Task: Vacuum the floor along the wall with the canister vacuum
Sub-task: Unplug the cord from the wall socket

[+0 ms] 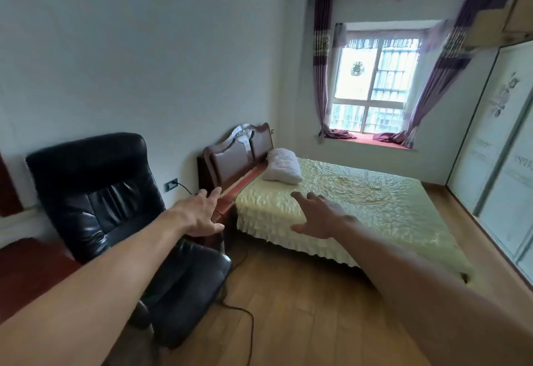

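Head view: both hands, left hand (202,212) and right hand (320,215), spread empty; wardrobe (496,163) lettering blurred.

Bright daylight comes in the far window (372,77). The room's edges bend, and the right side looks blurry.

Chair (95,192): black leather or leather-look, glossy, creased. Floor (302,308): wood planks, smooth, slight sheen. Bedspread (360,210): pale yellow-green cloth, satin-like sheen, quilted, ruffled edge. Headboard (230,160): dark red-brown wood, polished. Pillow (284,166): white cloth, crinkled, matt. Curtains (321,57): purple cloth. Wall (144,48): matt, smooth. Wardrobe doors (499,140): glossy, possibly glass.
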`<state>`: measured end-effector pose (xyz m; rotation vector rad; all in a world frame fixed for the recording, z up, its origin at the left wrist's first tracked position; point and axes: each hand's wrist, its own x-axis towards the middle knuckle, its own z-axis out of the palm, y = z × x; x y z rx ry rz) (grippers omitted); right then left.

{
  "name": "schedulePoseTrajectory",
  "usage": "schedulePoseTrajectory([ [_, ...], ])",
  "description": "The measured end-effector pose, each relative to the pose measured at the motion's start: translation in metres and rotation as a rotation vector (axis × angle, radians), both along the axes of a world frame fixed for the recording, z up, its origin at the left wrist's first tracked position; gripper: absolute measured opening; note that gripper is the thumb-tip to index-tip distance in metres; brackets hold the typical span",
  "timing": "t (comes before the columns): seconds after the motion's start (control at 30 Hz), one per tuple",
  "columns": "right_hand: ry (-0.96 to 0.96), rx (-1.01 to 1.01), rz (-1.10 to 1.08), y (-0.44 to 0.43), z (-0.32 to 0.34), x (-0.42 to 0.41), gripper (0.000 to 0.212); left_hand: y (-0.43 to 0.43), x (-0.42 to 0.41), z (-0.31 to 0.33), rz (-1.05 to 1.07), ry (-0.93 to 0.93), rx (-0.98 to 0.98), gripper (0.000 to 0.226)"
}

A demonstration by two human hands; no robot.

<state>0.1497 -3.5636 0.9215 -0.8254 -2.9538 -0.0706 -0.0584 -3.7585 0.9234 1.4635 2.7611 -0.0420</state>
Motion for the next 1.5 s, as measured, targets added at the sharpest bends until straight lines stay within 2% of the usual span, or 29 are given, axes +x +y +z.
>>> schedulePoseTrajectory([
  [0.23,0.062,0.054,0.031,0.001,0.040,-0.008,0.083,0.008,0.000,0.035,-0.014,0.010,0.038,0.100],
  [0.5,0.095,0.075,0.046,0.053,0.046,-0.030,0.081,0.065,-0.019,0.037,-0.021,0.024,0.012,0.099],
  [0.73,0.051,0.059,0.044,0.161,0.020,-0.065,0.082,0.156,-0.040,0.017,-0.022,0.070,-0.007,0.096],
  [1.1,0.008,0.089,0.136,0.387,0.041,-0.148,0.084,0.353,-0.100,0.009,0.126,-0.068,0.025,0.098],
  [1.5,0.032,0.054,0.185,0.501,0.041,-0.211,0.088,0.466,-0.165,0.034,0.181,-0.003,0.025,0.100],
])
